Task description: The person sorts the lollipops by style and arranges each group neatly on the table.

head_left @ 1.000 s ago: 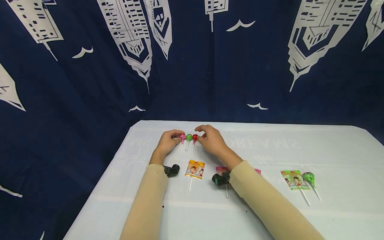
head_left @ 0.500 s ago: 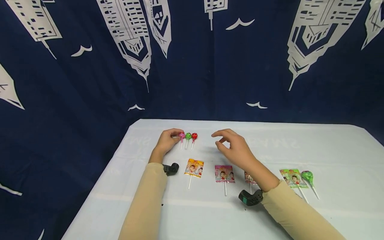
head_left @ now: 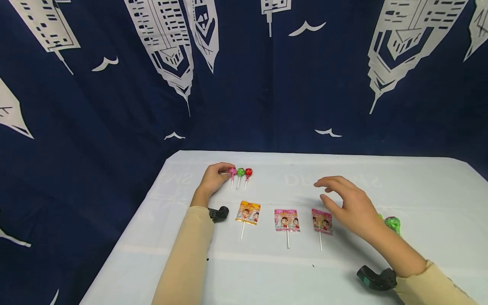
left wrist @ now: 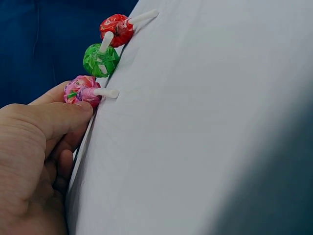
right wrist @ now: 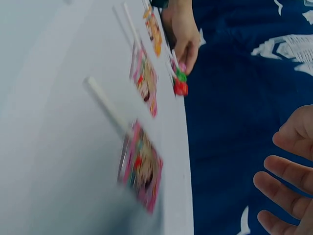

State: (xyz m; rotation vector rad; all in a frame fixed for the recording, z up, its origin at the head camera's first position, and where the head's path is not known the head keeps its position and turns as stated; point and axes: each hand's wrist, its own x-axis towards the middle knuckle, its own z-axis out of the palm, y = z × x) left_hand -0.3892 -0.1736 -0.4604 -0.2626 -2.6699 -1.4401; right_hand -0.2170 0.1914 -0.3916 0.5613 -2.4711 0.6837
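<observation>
At the far left of the white table, my left hand (head_left: 214,178) pinches the head of a pink-wrapped lollipop (head_left: 233,171) between thumb and fingers. Beside it stand a green lollipop (left wrist: 101,60) and a red lollipop (left wrist: 117,29), close together in a row, heads away from me and sticks toward me. My right hand (head_left: 352,206) hovers over the right part of the table, fingers loosely bent and holding nothing. Under its wrist a larger green lollipop (head_left: 392,224) is partly hidden. Nearest to its thumb lies a flat pink-packet lollipop (head_left: 322,221).
A second pink-packet lollipop (head_left: 287,220) and an orange-packet lollipop (head_left: 248,212) lie in a line across the middle of the table (head_left: 267,275). Behind the far table edge hangs a dark blue curtain (head_left: 244,106) with white building prints.
My right hand has left the red lollipop and swung right and toward me, uncovering the pink packets and covering most of the green ones. The left hand stays at the pink lollipop.
</observation>
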